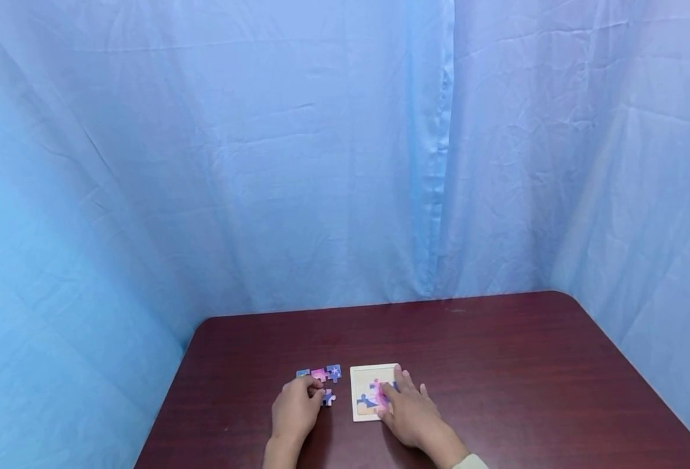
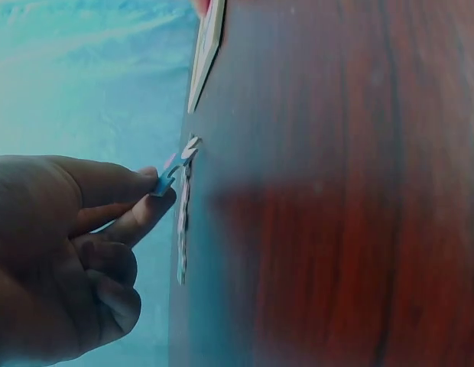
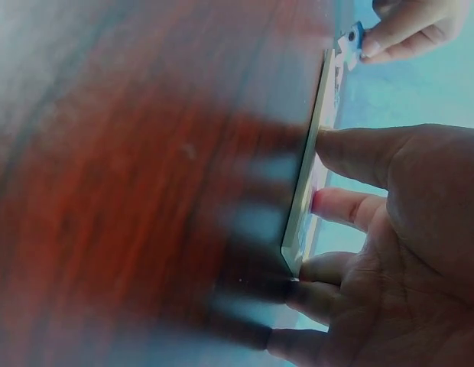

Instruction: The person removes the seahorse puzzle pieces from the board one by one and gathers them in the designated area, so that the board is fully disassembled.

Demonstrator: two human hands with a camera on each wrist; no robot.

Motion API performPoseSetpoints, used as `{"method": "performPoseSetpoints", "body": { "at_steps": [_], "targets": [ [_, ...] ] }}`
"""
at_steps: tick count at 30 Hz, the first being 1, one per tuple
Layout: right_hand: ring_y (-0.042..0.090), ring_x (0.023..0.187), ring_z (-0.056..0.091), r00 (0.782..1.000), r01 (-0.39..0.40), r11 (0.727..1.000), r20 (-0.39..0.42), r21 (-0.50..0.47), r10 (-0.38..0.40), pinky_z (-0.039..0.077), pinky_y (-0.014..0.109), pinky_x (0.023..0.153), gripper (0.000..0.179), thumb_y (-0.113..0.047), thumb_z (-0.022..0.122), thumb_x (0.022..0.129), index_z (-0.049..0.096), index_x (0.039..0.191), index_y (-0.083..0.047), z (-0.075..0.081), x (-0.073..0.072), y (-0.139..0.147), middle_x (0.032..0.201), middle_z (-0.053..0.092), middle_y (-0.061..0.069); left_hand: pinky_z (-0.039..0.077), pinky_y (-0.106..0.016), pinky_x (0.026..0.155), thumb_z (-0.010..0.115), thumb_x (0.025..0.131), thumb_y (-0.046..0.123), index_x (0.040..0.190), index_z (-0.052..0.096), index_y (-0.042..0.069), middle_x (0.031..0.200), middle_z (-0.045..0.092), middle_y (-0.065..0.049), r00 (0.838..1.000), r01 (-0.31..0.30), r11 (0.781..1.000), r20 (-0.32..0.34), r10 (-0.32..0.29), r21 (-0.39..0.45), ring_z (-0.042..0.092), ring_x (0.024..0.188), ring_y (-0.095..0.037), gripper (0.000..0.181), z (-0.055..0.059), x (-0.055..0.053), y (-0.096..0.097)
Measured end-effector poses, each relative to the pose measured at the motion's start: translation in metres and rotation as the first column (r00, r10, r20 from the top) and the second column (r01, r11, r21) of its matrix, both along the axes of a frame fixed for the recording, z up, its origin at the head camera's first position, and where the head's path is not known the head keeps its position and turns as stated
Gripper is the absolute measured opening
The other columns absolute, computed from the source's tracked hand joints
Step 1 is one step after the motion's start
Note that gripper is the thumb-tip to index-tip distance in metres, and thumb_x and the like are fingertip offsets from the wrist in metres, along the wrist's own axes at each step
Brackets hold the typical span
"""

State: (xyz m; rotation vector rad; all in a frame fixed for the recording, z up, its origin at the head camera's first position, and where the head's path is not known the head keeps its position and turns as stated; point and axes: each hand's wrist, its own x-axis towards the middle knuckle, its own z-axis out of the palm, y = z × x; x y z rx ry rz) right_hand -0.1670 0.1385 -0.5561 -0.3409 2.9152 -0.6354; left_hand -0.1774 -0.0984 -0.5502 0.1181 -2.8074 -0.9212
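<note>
My left hand (image 1: 295,409) pinches a blue jigsaw piece (image 1: 328,397) between thumb and fingertip. In the left wrist view that piece (image 2: 173,171) is tilted and held above the table. Just beyond this hand lie a pink jigsaw piece (image 1: 319,374), a dark blue one with a star (image 1: 334,372) and a partly covered bluish one (image 1: 303,373). My right hand (image 1: 413,415) rests on a pale puzzle tray (image 1: 353,394), fingers spread. Its index finger touches the pink and blue pieces (image 1: 375,395) inside; the thumb lies at the near rim. The hand hides the tray's right part.
The dark red-brown wooden table (image 1: 497,365) extends to both sides and behind the tray. Blue cloth curtains (image 1: 321,163) hang behind and at the sides of the table.
</note>
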Motion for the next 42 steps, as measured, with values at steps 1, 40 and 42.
{"method": "performPoseSetpoints", "body": {
  "at_steps": [1, 40, 42],
  "targets": [
    [0.050, 0.156, 0.033, 1.000, 0.001, 1.000, 0.002, 0.001, -0.001, 0.030, 0.073, 0.120, 0.055, -0.033, 0.071, 0.098, 0.061, 0.145, -0.007, 0.000, 0.000, 0.000, 0.168, 0.033, 0.031, 0.048, -0.036, 0.061, 0.082, 0.086, 0.016, 0.090, 0.080, 0.016, 0.073, 0.070, 0.011, 1.000, -0.011, 1.000, 0.005, 0.011, -0.014, 0.060, 0.066, -0.006, 0.004, 0.000, 0.000, -0.002],
    [0.050, 0.157, 0.033, 1.000, 0.001, 1.000, 0.017, 0.001, -0.001, 0.029, 0.074, 0.120, 0.056, -0.032, 0.071, 0.098, 0.060, 0.147, -0.009, 0.001, 0.000, 0.000, 0.169, 0.030, 0.031, 0.050, -0.039, 0.062, 0.084, 0.083, 0.016, 0.097, 0.081, 0.012, 0.072, 0.071, 0.008, 0.989, -0.125, 0.991, 0.078, 0.129, -0.055, 0.061, 0.064, -0.008, 0.015, -0.010, -0.010, -0.038],
    [0.050, 0.156, 0.033, 1.000, 0.002, 1.000, 0.013, -0.003, -0.002, 0.029, 0.074, 0.120, 0.055, -0.032, 0.071, 0.098, 0.061, 0.147, -0.009, 0.000, 0.000, 0.000, 0.169, 0.031, 0.031, 0.050, -0.039, 0.061, 0.082, 0.083, 0.014, 0.096, 0.081, 0.012, 0.072, 0.071, 0.007, 0.988, -0.129, 0.990, 0.073, 0.133, -0.053, 0.061, 0.064, -0.008, 0.013, -0.010, -0.010, -0.038]
  ]
}}
